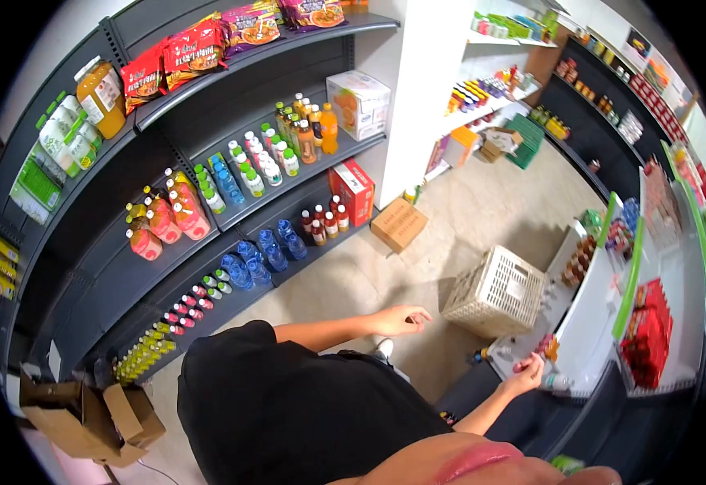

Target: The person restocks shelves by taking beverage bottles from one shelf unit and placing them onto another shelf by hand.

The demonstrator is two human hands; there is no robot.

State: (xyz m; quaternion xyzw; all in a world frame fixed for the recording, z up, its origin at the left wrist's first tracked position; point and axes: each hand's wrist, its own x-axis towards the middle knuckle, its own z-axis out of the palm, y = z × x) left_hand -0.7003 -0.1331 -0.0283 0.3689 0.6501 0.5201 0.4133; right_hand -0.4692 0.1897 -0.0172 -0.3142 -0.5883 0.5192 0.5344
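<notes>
My left hand (404,320) reaches out over the floor, its fingers loosely bent and apart, with nothing in them. It is nearest to the cream plastic crate (494,295), a short way to its right without touching it. My right hand (526,373) is at the low white shelf (563,331) on the right, with its fingers curled closed. Small pink and orange items (547,347) show right at its fingertips; I cannot tell whether they are held or stand behind. A clear bottle (558,381) lies beside that hand.
Dark shelves on the left carry drink bottles (268,158), blue-tinted water bottles (260,255) and noodle packs (195,52). A closed carton (399,225) sits on the floor near a white pillar (414,89). Open cartons (86,420) stand at lower left. Red packets (648,331) fill a right shelf.
</notes>
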